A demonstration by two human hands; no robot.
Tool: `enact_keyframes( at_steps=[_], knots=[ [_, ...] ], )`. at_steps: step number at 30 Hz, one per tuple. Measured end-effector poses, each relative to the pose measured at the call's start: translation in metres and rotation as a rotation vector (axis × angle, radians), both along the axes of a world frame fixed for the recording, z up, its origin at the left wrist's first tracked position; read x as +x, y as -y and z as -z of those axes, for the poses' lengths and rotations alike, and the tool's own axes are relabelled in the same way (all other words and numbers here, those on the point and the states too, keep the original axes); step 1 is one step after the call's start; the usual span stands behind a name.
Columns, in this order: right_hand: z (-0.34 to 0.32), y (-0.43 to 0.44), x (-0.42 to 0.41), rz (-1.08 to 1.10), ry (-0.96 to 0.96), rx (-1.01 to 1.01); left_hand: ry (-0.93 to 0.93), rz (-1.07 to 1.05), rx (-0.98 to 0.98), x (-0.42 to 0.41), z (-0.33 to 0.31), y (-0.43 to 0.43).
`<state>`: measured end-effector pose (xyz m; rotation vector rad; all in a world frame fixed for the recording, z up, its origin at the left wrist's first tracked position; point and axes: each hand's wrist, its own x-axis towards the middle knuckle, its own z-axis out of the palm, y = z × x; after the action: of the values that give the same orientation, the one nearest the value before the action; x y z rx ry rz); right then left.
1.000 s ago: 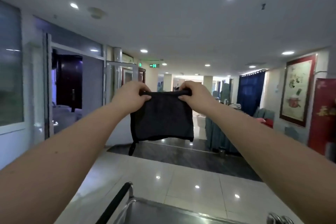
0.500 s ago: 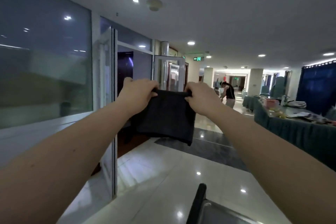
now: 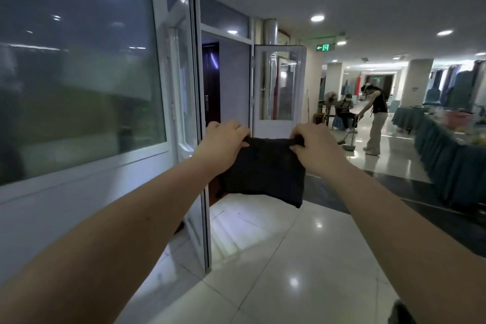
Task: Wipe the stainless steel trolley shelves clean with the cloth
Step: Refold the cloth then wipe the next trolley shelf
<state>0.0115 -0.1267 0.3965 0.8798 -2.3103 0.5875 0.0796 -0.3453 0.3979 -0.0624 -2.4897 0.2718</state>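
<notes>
A dark grey cloth (image 3: 265, 171) hangs stretched in the air in front of me at arm's length. My left hand (image 3: 221, 143) pinches its upper left corner and my right hand (image 3: 315, 146) pinches its upper right corner. Only a dark piece of the trolley handle (image 3: 402, 313) shows at the bottom right edge; the steel shelves are out of sight.
A glass wall and an open white-framed door (image 3: 197, 192) stand to the left. Glossy white floor tiles (image 3: 289, 258) lie ahead. A person (image 3: 376, 118) sweeps down the corridor, another sits behind. Tables with blue-green cloths (image 3: 452, 163) line the right side.
My view has swung left, so the trolley slid out at the bottom right. Both hands keep their hold on the cloth, now a little lower in view.
</notes>
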Motion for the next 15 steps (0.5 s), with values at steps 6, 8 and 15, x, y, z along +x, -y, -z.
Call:
enact_keyframes(
  at_steps=[6, 8, 15],
  knots=[
    [0.02, 0.043, -0.105, 0.018, -0.022, 0.074, 0.038, 0.04, -0.031, -0.099, 0.027, 0.044],
    [0.036, 0.054, -0.141, 0.059, -0.068, 0.124, 0.024, 0.067, -0.031, -0.136, 0.045, 0.057],
    [0.109, 0.07, -0.264, 0.23, -0.136, 0.434, 0.072, 0.253, -0.054, -0.294, 0.12, 0.091]
  ],
)
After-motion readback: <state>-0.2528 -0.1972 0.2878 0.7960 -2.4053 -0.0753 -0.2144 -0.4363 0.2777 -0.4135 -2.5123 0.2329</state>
